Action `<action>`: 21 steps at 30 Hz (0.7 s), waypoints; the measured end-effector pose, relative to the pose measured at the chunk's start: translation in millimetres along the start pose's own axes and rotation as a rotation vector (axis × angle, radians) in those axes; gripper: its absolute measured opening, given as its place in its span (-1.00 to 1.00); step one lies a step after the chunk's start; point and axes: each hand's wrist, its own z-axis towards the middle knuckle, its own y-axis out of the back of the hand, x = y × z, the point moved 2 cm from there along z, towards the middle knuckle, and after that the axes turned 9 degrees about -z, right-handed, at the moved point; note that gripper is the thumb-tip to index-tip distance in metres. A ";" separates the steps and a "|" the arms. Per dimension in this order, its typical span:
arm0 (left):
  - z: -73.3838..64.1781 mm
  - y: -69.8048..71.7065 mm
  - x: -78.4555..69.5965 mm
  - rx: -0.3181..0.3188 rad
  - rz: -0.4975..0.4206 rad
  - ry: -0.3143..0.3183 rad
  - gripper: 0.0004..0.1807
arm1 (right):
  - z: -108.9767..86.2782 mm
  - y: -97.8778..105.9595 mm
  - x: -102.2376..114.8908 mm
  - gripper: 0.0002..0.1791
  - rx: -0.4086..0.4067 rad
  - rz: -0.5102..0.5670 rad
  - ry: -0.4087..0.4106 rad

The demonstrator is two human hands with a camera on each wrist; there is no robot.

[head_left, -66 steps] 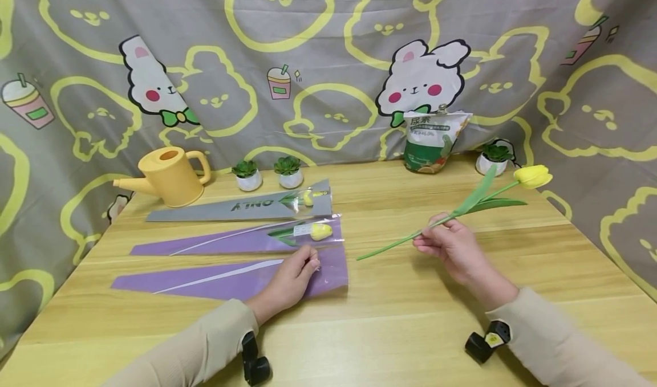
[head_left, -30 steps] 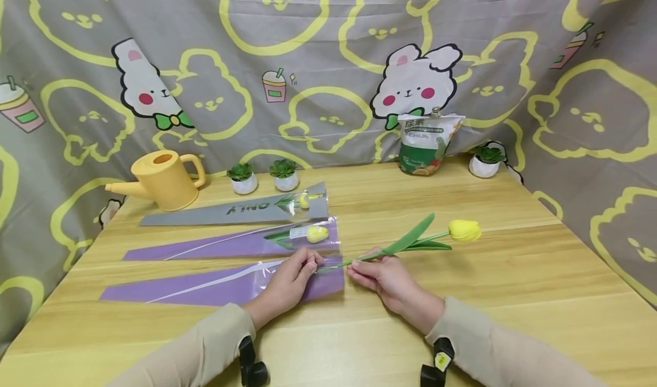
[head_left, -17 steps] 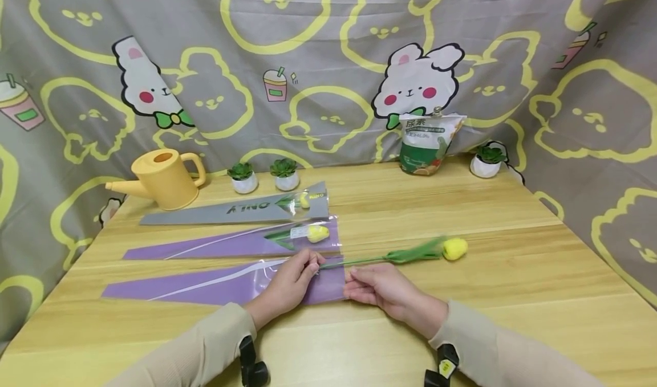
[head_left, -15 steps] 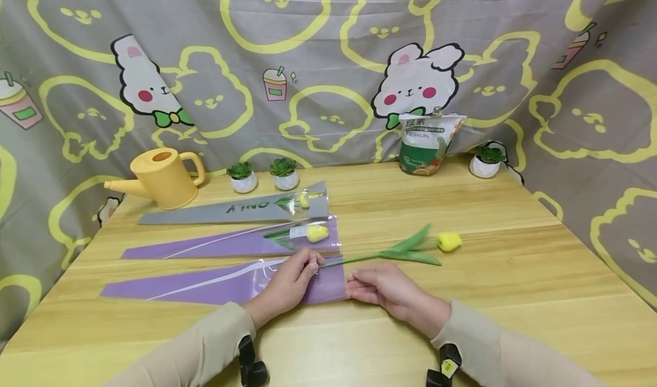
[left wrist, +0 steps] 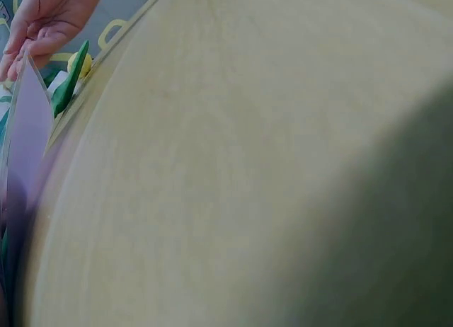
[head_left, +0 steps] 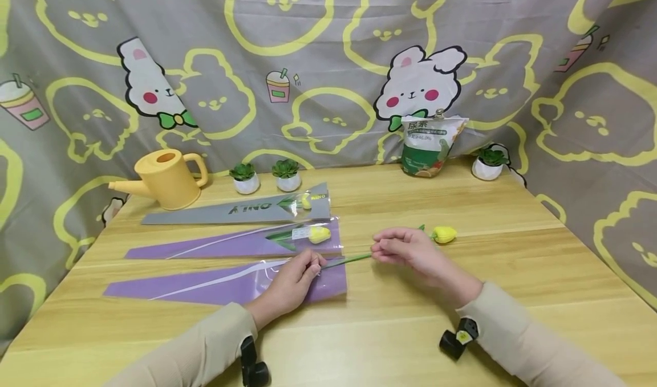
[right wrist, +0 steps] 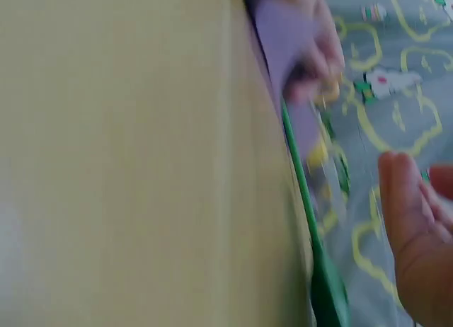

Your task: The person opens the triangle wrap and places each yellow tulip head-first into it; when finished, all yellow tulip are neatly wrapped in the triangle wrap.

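Note:
My left hand (head_left: 290, 284) pinches the mouth of the nearest purple flower sleeve (head_left: 205, 284), which lies flat with its wide end to the right. A yellow artificial tulip (head_left: 443, 235) points right, and its stem end is inside that mouth, beside the left fingertips. My right hand (head_left: 418, 256) hovers over the stem and hides the leaves in the head view. In the right wrist view the right fingers (right wrist: 403, 192) are loosely bent, apart from the green stem (right wrist: 301, 182), and hold nothing.
Behind lie a second purple sleeve (head_left: 205, 248) and a grey sleeve (head_left: 190, 215), each with a yellow tulip inside. Along the back stand a yellow watering can (head_left: 169, 182), small potted succulents (head_left: 246, 182) and a white-green bag (head_left: 426, 150). A patterned curtain (head_left: 328, 51) hangs behind the table.
My right hand brought the tulip's stem end left into the sleeve's mouth and let go. It dropped to the sleeve's edge, then rose to the right over the stem. The left hand stayed put.

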 end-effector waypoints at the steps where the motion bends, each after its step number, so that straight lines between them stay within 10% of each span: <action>1: -0.1 -0.4 0.0 0.001 0.000 -0.004 -0.78 | 0.9 5.9 1.0 -0.62 0.008 -0.057 0.017; 10: 0.0 -1.8 -1.1 0.017 0.006 -0.013 -0.78 | 10.4 56.9 0.5 -0.61 0.050 -0.720 0.175; 21: 2.4 -0.6 -1.7 0.060 0.065 -0.013 -0.79 | 16.7 65.7 -4.4 -0.49 0.267 -1.113 0.240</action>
